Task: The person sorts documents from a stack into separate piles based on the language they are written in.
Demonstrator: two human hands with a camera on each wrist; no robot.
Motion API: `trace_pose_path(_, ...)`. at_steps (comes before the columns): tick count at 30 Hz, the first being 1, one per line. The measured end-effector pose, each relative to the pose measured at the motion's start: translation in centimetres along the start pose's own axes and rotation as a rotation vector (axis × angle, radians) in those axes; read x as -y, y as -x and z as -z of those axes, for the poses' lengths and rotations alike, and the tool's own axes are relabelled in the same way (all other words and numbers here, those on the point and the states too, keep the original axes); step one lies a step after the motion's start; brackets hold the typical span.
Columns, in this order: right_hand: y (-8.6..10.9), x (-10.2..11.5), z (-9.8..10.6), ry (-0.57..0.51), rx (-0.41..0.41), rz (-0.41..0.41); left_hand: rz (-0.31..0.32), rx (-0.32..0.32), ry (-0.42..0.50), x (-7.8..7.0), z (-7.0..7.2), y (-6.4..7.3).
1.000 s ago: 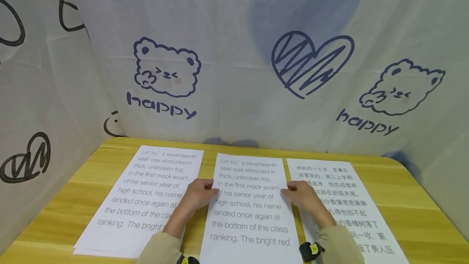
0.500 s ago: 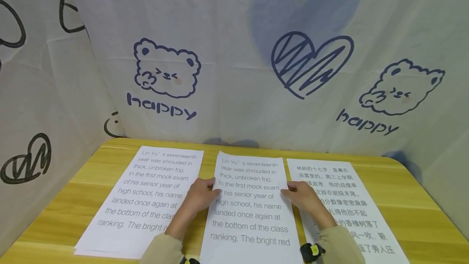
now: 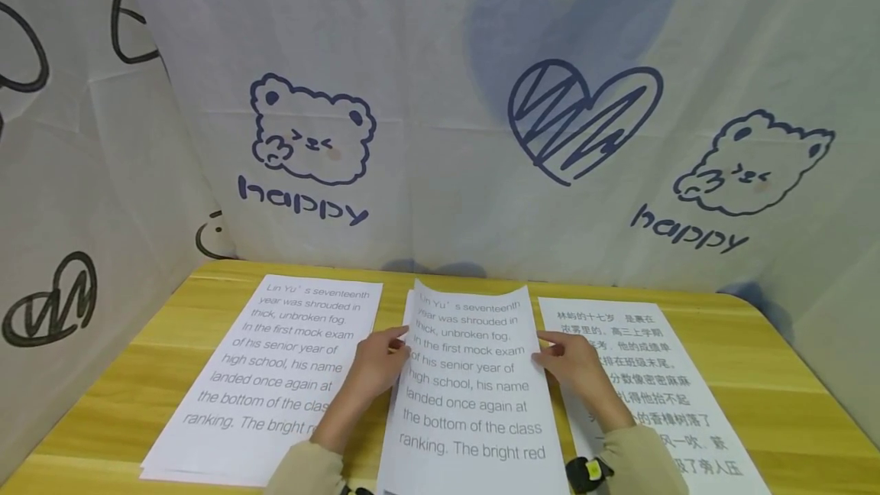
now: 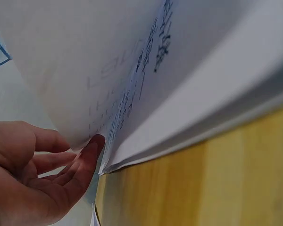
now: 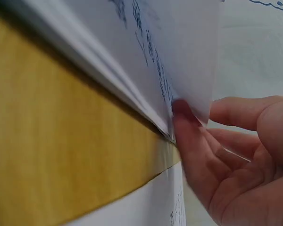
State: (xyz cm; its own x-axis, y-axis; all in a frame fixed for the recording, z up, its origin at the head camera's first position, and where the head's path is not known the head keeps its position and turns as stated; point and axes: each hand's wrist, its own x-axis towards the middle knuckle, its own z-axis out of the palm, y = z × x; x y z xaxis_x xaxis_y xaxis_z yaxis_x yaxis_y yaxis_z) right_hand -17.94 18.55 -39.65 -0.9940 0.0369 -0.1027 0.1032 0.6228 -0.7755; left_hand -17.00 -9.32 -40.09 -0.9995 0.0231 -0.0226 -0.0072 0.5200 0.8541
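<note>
In the head view, a printed English sheet of paper (image 3: 474, 396) lies in the middle, its far edge curling up off the paper below. My left hand (image 3: 378, 361) pinches its left edge between thumb and fingers. On the opposite edge, my right hand (image 3: 569, 361) pinches the same sheet. The left wrist view shows the raised sheet (image 4: 47, 61) bent away from a lower stack of paper (image 4: 217, 89), with printing near the fold between them. A similar gap appears in the right wrist view, where the raised sheet (image 5: 193, 56) meets my thumb and fingers.
A pile of English pages (image 3: 275, 357) lies on the left of the yellow wooden table (image 3: 763, 373). To the right is a page with Chinese text (image 3: 660, 373), partly under my right forearm. A white curtain (image 3: 440, 197) with bear and heart drawings hangs behind.
The far edge of the middle sheet has risen and curled, first at its left corner, then across. A page beneath now shows at the left. Both hands have shifted only slightly.
</note>
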Motion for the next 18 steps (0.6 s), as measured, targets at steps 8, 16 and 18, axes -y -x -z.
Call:
trace_pose_path(8,0.2,-0.2,0.6,-0.139,-0.005,-0.023,0.024,-0.028,0.065,0.2,0.2,-0.2)
trace_pose_path(16,0.1,-0.8,1.5,-0.207,-0.012,-0.09,0.087,-0.001,0.29,1.0,0.4,-0.6)
trace_pose_path(18,0.1,-1.0,1.8,-0.215,-0.014,-0.093,0.086,0.011,0.356,1.1,0.4,-0.7)
